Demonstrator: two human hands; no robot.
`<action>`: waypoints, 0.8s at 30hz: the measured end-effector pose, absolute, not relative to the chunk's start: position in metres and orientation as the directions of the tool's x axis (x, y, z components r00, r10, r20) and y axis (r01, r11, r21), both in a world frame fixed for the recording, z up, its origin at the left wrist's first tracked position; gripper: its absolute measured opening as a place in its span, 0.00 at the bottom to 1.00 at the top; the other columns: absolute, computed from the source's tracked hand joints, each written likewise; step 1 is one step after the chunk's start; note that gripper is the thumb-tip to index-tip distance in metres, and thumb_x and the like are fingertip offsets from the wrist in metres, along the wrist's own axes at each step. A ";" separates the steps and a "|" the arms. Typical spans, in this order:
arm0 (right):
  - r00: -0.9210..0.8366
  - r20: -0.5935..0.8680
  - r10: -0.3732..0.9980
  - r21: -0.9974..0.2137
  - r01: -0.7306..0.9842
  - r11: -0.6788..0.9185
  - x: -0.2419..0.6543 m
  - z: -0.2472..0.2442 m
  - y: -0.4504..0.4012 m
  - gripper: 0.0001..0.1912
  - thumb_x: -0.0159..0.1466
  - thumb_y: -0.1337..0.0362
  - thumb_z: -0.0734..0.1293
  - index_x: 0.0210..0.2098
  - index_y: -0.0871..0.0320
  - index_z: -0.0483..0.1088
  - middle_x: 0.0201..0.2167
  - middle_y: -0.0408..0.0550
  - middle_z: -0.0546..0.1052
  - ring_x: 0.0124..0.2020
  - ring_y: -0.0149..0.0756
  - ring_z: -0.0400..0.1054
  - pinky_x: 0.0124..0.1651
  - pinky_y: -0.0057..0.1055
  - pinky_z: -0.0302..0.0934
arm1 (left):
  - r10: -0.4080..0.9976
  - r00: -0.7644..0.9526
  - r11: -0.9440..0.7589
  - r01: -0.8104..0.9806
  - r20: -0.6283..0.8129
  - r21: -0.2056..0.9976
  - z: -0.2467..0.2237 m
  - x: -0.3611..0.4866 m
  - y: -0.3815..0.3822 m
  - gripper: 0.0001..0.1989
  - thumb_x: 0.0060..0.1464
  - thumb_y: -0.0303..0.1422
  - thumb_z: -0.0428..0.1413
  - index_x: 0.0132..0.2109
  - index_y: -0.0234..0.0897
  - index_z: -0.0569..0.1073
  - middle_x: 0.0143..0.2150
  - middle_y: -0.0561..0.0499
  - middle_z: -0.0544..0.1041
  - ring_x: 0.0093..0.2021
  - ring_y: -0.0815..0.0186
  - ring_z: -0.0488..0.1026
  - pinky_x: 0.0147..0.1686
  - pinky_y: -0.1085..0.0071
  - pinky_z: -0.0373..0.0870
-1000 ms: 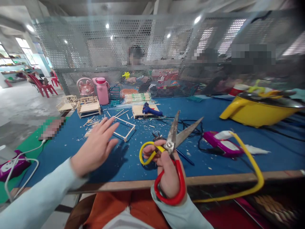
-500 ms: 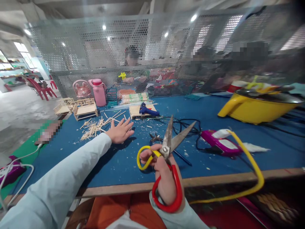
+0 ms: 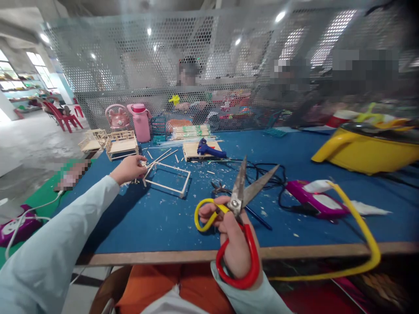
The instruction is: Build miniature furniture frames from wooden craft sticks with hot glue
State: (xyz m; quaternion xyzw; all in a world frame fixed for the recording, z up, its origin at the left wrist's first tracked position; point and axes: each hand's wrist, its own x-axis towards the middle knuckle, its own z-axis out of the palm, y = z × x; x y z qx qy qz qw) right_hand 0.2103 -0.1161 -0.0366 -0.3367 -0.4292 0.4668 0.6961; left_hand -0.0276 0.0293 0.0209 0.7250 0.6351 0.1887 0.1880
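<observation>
My right hand (image 3: 234,235) grips a pair of scissors (image 3: 236,203) with one yellow and one red handle loop; the blades are spread and point away from me. Over the heap of short wooden sticks (image 3: 133,181), my left hand (image 3: 129,169) has its fingers curled together on some sticks. Just right of it, a thin rectangular stick frame (image 3: 166,188) lies on the blue tabletop (image 3: 137,226). Longer sticks (image 3: 163,155) cross behind the frame. Pliers (image 3: 222,188) with dark blue handles lie partly behind the scissors and right hand.
A blue glue gun (image 3: 209,149) rests on a wooden panel (image 3: 190,151). Small wooden chair-like models (image 3: 121,146) and a pink flask (image 3: 140,124) stand back left. To the right are a purple power strip (image 3: 317,200), a yellow pot (image 3: 366,148) and black cables. A perforated screen (image 3: 131,65) stands behind.
My left hand has gone from spread flat to curled, moving left onto the stick heap. The stick frame now shows where that hand was. My right hand still holds the open scissors.
</observation>
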 end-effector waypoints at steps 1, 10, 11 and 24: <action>0.196 0.288 0.937 -0.869 -0.357 0.342 0.210 -0.036 -0.116 0.11 0.61 0.56 0.60 0.40 0.55 0.63 0.31 0.46 0.72 0.36 0.35 0.68 0.40 0.35 0.64 | 0.991 0.132 -0.112 0.831 0.004 0.545 0.020 -0.026 0.023 0.24 0.46 0.31 0.52 0.52 0.28 0.66 0.25 0.49 0.76 0.26 0.64 0.74 0.25 0.74 0.69; 0.178 0.303 0.936 -0.864 -0.363 0.349 0.208 -0.033 -0.117 0.11 0.61 0.56 0.61 0.39 0.54 0.64 0.31 0.45 0.72 0.34 0.34 0.68 0.38 0.34 0.65 | 0.934 0.322 -0.357 0.871 0.157 0.338 0.018 -0.011 0.027 0.26 0.58 0.40 0.35 0.57 0.33 0.61 0.59 0.44 0.63 0.60 0.61 0.57 0.57 0.65 0.55; 0.172 0.308 0.936 -0.865 -0.359 0.350 0.208 -0.033 -0.118 0.11 0.61 0.56 0.61 0.39 0.54 0.64 0.31 0.45 0.72 0.34 0.34 0.68 0.38 0.33 0.65 | 0.917 0.389 -0.396 0.867 0.086 0.303 0.014 -0.007 0.030 0.27 0.58 0.41 0.34 0.60 0.34 0.58 0.63 0.45 0.56 0.63 0.60 0.50 0.59 0.62 0.50; 0.175 0.310 0.935 -0.859 -0.369 0.354 0.209 -0.034 -0.117 0.11 0.61 0.55 0.61 0.40 0.54 0.64 0.31 0.45 0.72 0.35 0.34 0.68 0.38 0.34 0.65 | 0.927 0.369 -0.360 0.925 -0.064 0.123 0.006 0.015 0.027 0.29 0.59 0.45 0.31 0.64 0.39 0.46 0.67 0.47 0.41 0.65 0.47 0.38 0.53 0.36 0.41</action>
